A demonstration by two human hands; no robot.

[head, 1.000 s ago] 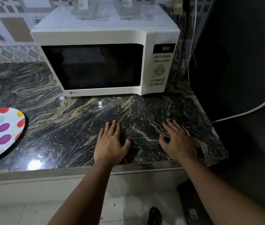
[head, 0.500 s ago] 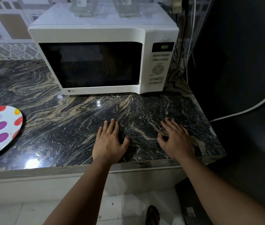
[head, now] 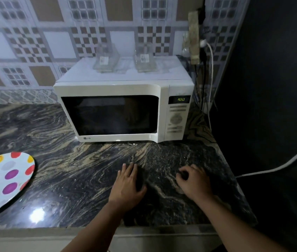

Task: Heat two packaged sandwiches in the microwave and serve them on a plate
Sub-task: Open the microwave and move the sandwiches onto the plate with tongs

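Observation:
A white microwave (head: 124, 113) stands at the back of the marble counter with its door closed and green digits lit on its display (head: 181, 99). Its dark window hides the inside. Two clear plastic sandwich packages (head: 106, 60) (head: 145, 60) sit on top of it. A white plate with coloured dots (head: 5, 180) lies on the counter at the left. My left hand (head: 127, 186) rests flat on the counter in front of the microwave, holding nothing. My right hand (head: 195, 180) rests beside it with its fingers curled in, also holding nothing.
The dark marble counter (head: 75, 171) ends at a front edge near me and at a right edge beside a dark wall. A power strip with plugs (head: 195, 35) hangs behind the microwave. A white cable (head: 280, 166) runs along the right.
The view has lifted and pulled back, showing the tiled wall and the microwave's top. My right hand's fingers have curled in from flat. Both hands stay on the counter.

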